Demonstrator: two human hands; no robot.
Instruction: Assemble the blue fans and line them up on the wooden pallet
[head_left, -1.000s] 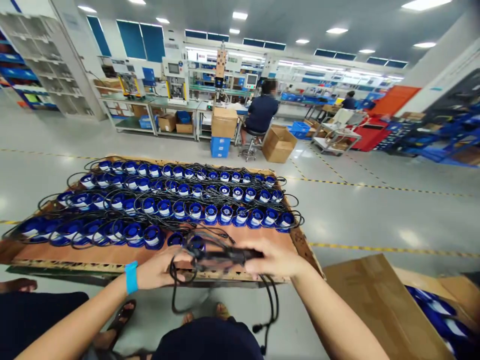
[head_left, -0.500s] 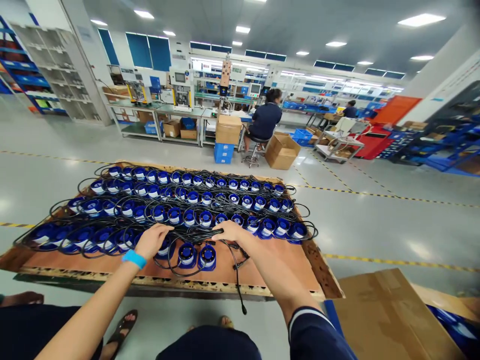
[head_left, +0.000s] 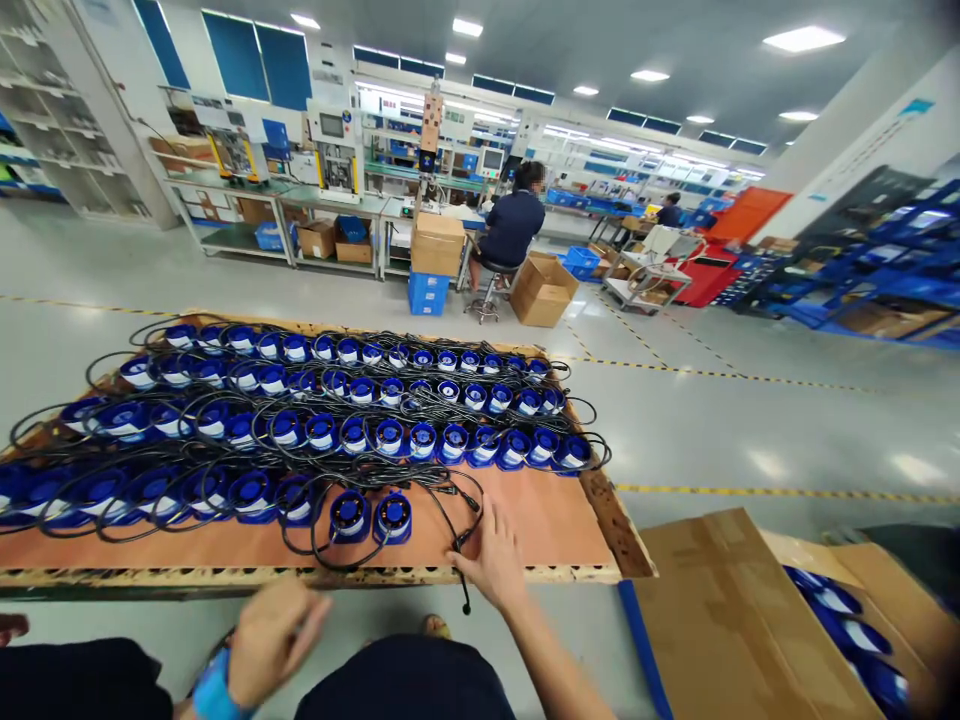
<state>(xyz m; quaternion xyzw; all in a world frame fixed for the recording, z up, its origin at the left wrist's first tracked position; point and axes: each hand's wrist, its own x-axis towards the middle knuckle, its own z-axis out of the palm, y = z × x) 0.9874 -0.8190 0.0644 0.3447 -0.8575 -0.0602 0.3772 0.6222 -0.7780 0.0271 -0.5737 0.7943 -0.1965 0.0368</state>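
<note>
My right hand point(head_left: 491, 555) is over the front right of a wooden-edged pallet point(head_left: 555, 572), thumb and fingers apart. Its thumb lies at a black cable point(head_left: 459, 540) whose plug end hangs past the pallet's front edge. Whether it touches the cable I cannot tell. Blurred by motion, my left hand point(head_left: 277, 635), with a blue wristband, is in front of the edge, away from the cables. Two round blue-housed units point(head_left: 371, 515) with white bands stand closest, at the right end of the front row. A bundle of black cable point(head_left: 390, 472) lies behind them.
Rows of similar blue units point(head_left: 322, 432) with looped cables fill the pallet. Brown cardboard point(head_left: 735, 610) and an open carton holding blue units point(head_left: 862, 635) are at right. Beyond the aisle, a seated person point(head_left: 514, 225) works beside stacked boxes point(head_left: 437, 245).
Both hands have left the cable bundle, which now lies behind the two front units. My left hand drew back toward me; my right hand came down to the loose cable end. The view shifted right.
</note>
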